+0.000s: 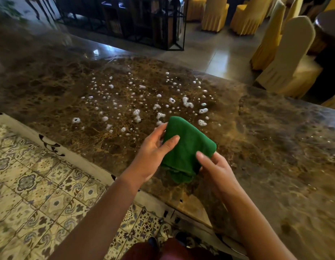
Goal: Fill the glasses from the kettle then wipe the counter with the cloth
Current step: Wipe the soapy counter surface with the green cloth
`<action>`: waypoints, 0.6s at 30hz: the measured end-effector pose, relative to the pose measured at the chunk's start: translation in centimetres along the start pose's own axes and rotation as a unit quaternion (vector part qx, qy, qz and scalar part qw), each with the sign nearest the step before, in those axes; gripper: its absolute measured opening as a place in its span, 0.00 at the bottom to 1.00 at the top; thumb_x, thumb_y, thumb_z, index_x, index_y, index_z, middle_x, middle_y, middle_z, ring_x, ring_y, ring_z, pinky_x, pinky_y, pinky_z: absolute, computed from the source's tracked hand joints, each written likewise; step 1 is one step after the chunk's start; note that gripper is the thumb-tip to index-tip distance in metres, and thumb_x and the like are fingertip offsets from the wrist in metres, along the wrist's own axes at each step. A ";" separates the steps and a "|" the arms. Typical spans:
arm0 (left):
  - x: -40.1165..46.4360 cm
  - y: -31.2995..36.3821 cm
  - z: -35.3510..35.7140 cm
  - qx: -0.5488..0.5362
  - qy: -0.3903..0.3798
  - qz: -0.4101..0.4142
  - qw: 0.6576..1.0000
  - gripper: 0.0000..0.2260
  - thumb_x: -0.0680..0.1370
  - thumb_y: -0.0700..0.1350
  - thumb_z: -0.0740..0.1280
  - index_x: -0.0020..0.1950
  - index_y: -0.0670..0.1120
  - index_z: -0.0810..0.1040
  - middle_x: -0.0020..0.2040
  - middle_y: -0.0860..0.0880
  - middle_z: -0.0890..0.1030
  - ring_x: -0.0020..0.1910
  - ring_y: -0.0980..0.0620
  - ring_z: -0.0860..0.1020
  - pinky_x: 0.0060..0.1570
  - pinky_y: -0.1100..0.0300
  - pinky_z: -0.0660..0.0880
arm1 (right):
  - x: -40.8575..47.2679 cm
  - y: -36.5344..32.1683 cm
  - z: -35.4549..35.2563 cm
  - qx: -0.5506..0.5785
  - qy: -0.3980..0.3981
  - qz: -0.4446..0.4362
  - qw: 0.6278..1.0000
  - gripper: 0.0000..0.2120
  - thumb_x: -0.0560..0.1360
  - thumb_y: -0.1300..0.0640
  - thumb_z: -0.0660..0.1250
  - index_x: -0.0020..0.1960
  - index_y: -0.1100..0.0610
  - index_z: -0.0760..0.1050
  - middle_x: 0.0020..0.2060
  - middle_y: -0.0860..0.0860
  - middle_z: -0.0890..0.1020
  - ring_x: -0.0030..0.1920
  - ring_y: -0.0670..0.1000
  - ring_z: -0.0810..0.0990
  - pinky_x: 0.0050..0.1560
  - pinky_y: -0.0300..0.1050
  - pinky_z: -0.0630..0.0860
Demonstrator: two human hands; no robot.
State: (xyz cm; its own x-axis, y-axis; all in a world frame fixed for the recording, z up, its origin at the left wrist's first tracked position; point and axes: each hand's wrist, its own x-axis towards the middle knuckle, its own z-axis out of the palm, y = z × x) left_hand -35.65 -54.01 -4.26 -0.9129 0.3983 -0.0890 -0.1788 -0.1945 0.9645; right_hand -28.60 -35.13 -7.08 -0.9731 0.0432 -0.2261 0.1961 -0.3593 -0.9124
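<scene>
Cloth: green, folded, held between both hands above the counter.
Left hand: grips the cloth's left edge, thumb on top.
Right hand: pinches the cloth's near right corner.
Foam: white blobs on the counter, just beyond the hands.

- We find no readable text, label, brand, number or sign anywhere in this view.
</scene>
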 end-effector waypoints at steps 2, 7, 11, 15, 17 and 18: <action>0.7 -0.7 -0.5 0.049 0.027 -0.019 0.998 0.20 0.78 0.49 0.71 0.69 0.53 0.76 0.63 0.49 0.82 0.63 0.52 0.81 0.60 0.54 0.79 | 0.5 -0.7 0.2 0.005 0.081 -0.024 0.996 0.16 0.79 0.50 0.70 0.62 0.57 0.82 0.56 0.58 0.87 0.59 0.61 0.85 0.57 0.56 0.83; 2.4 -2.4 -1.2 0.077 -0.013 -0.079 0.994 0.19 0.79 0.45 0.72 0.69 0.52 0.75 0.63 0.41 0.80 0.61 0.46 0.83 0.60 0.49 0.81 | 1.3 -3.3 0.7 -0.032 0.148 -0.079 0.985 0.11 0.84 0.54 0.65 0.58 0.57 0.83 0.49 0.55 0.89 0.49 0.55 0.89 0.42 0.45 0.85; 5.0 -2.3 -1.8 0.203 -0.023 -0.038 0.978 0.17 0.78 0.49 0.74 0.66 0.51 0.77 0.55 0.48 0.85 0.55 0.52 0.84 0.56 0.53 0.82 | 2.2 -4.7 0.9 -0.145 0.220 -0.153 0.952 0.10 0.84 0.52 0.65 0.57 0.55 0.82 0.49 0.54 0.87 0.51 0.56 0.87 0.47 0.52 0.86; 8.0 -0.2 -7.1 0.349 0.049 0.053 0.934 0.13 0.80 0.50 0.71 0.63 0.51 0.79 0.54 0.55 0.83 0.53 0.59 0.82 0.56 0.58 0.80 | 3.1 -5.9 0.2 -0.353 0.279 -0.252 0.857 0.09 0.83 0.50 0.66 0.63 0.46 0.79 0.52 0.44 0.85 0.54 0.44 0.85 0.53 0.48 0.83; 9.4 0.5 -10.5 0.436 0.049 0.073 0.896 0.13 0.80 0.49 0.71 0.64 0.50 0.80 0.58 0.54 0.81 0.56 0.56 0.79 0.58 0.58 0.77 | 4.3 -5.3 -0.1 -0.505 0.286 -0.264 0.771 0.14 0.82 0.48 0.66 0.66 0.48 0.79 0.59 0.47 0.85 0.58 0.47 0.83 0.58 0.52 0.81; 10.2 0.6 -12.2 0.479 0.043 0.077 0.873 0.14 0.80 0.49 0.70 0.65 0.48 0.80 0.60 0.51 0.79 0.59 0.53 0.77 0.60 0.57 0.75 | 5.0 -4.4 0.0 -0.577 0.279 -0.247 0.727 0.15 0.81 0.47 0.67 0.66 0.50 0.80 0.61 0.49 0.84 0.60 0.50 0.82 0.60 0.54 0.80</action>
State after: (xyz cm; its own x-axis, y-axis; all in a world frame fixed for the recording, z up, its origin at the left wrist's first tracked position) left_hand -49.53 -60.99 -7.57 -0.9308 0.3563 0.0812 0.2995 0.6164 0.7283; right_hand -34.31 -33.33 -4.21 -0.8217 0.3888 0.4167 0.1232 0.8351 -0.5361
